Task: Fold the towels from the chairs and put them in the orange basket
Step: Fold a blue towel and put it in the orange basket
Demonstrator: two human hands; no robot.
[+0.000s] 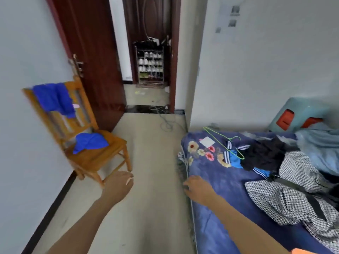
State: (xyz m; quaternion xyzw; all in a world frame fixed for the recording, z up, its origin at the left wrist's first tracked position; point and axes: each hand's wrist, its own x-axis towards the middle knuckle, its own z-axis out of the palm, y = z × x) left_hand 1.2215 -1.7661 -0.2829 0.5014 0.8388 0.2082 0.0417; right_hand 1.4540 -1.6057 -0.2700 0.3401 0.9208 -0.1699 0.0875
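Left hand [120,182] and right hand [197,189] are held loosely curled, empty, ready for blue towels [53,99] draped on the wooden chair [102,158] at ten o'clock.

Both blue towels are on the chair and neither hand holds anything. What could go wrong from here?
The towel draped over the back of the chair hangs unevenly, so a one-sided tug may drop it on the floor. Clothes and a green hanger lie on the bed, so a towel folded there could snag or get mixed in.
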